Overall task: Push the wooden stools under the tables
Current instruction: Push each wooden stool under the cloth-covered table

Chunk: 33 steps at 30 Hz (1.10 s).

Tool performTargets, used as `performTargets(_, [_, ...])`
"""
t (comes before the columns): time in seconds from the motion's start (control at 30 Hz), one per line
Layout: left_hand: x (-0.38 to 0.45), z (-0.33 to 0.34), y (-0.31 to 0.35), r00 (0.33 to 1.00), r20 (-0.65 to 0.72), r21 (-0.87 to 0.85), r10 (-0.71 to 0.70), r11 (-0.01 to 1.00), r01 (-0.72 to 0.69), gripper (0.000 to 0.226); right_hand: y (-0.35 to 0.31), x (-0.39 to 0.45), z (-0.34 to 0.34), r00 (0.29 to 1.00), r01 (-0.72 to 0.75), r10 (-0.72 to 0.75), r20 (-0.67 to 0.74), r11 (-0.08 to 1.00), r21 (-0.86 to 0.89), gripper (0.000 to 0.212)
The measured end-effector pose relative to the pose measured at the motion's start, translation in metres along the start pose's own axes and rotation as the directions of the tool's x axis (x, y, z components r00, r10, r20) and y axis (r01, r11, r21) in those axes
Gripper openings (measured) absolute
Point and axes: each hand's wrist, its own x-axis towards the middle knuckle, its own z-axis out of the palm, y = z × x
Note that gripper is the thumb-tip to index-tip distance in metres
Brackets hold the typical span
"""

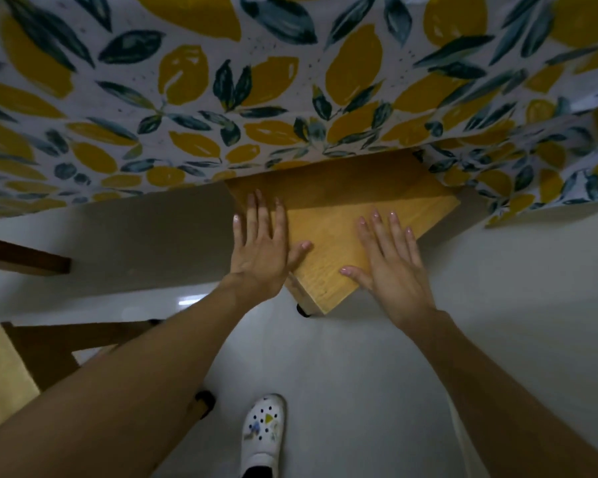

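1. The desk, draped in a white cloth printed with yellow lemons and dark green leaves (194, 108), fills the whole upper view; its hem hangs low in front and, on the right, droops down past the stool's far corner, so the cloth may drag on the seat as it goes under.
2. The pale glossy tiled floor (497, 305) looks smooth and clear around the stool, which should let the feet slide. A second wooden stool with a pale seat and dark brown frame (32, 357) stands at the lower left, well apart, and a dark wooden leg (25, 260) shows at the left.
3. The square honey-coloured wooden stool (359, 215) sits turned cornerwise, its far half already in shadow beneath the cloth, its near corner and one black-capped foot out in the open. It looks rigid and moderately heavy, with a slick seat; the near edges seem the surest place to push.
4. The left hand (261, 250) lies flat, fingers spread, on the seat's left edge.
5. The right hand (392, 267) rests open-palmed, fingers fanned, on the seat's right side.
6. A white clog with coloured charms (263, 432) stands behind.
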Motion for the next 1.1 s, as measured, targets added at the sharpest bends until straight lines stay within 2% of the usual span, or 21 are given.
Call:
performTargets(0.07, [-0.031, 0.003, -0.008, 0.999, -0.041, 0.008, 0.014, 1.000, -0.014, 0.077, -0.019, -0.016, 0.001, 0.999, -0.039, 0.040, -0.034, 0.999, 0.032, 0.089])
performTargets(0.13, [-0.067, 0.011, -0.023, 0.998, -0.068, 0.092, 0.007, 0.996, -0.001, 0.069, -0.038, -0.037, 0.002, 0.997, -0.047, 0.052, -0.055, 0.996, 0.082, 0.089])
performTargets(0.27, [-0.146, 0.039, -0.064, 0.982, -0.190, 0.173, 0.012, 0.985, 0.021, 0.066, -0.081, -0.089, 0.002, 0.999, 0.016, -0.009, -0.044, 0.986, 0.165, 0.091])
performTargets(0.4, [-0.232, 0.048, -0.093, 0.969, -0.218, 0.047, -0.115, 0.991, 0.128, 0.060, -0.138, -0.154, 0.004, 0.996, 0.089, -0.090, -0.007, 0.975, 0.204, 0.089])
performTargets(0.5, [-0.304, 0.048, -0.114, 0.923, -0.311, -0.039, -0.224, 0.974, 0.223, 0.058, -0.182, -0.202, 0.011, 0.988, 0.139, -0.151, 0.032, 0.961, 0.240, 0.089])
performTargets(0.63, [-0.395, 0.063, -0.168, 0.875, -0.287, -0.166, -0.389, 0.920, 0.355, 0.058, -0.242, -0.248, 0.026, 0.965, 0.210, -0.241, 0.104, 0.946, 0.247, 0.088])
performTargets(0.83, [-0.484, 0.090, -0.264, 0.832, -0.164, -0.163, -0.531, 0.846, 0.508, 0.061, -0.345, -0.286, 0.053, 0.923, 0.325, -0.359, 0.135, 0.919, 0.222, 0.092])
performTargets(0.97, [-0.498, 0.104, -0.315, 0.843, -0.106, -0.177, -0.528, 0.844, 0.506, 0.071, -0.412, -0.295, 0.073, 0.929, 0.320, -0.339, 0.148, 0.937, 0.140, 0.092])
performTargets(1.1, [-0.494, 0.110, -0.351, 0.901, -0.060, -0.155, -0.429, 0.896, 0.416, 0.080, -0.464, -0.299, 0.096, 0.970, 0.192, -0.201, 0.139, 0.978, 0.079, 0.098])
